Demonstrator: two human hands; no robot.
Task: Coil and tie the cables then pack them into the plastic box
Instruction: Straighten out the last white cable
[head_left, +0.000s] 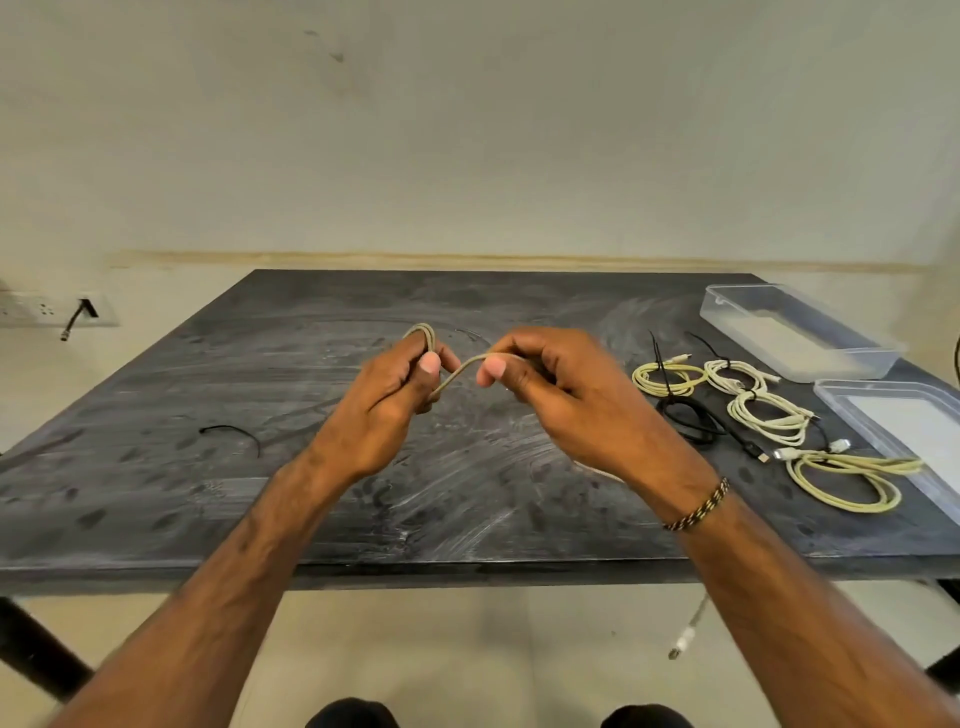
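left hand (387, 402): raised over the middle of the table (156, 467), fingers curled round a small coil of the beige cable (462, 369); loops stick out above the fist, thumb pressed on the strand
right hand (561, 387): level with the left, close beside it; thumb and forefinger pinch the same cable, other fingers curled in
beige cable: short span arches between the 2 hands, held above the tabletop; its tail hangs below the near table edge, plug (681, 642) dangling
wrist: braided bracelet (698, 506) on the right
tied coils: 4 pale coils at the right side of the table, nearest one (847, 480) yellowish, each bound with a dark tie
black cable (685, 413): coiled among the pale ones
plastic box (795, 330): clear, far right corner, open top
lid (904, 431): clear, just in front of the box, touching the nearest coil
loose tie (231, 434): black, lying alone at left
wall: socket strip (52, 309) at left, 1 black plug in it
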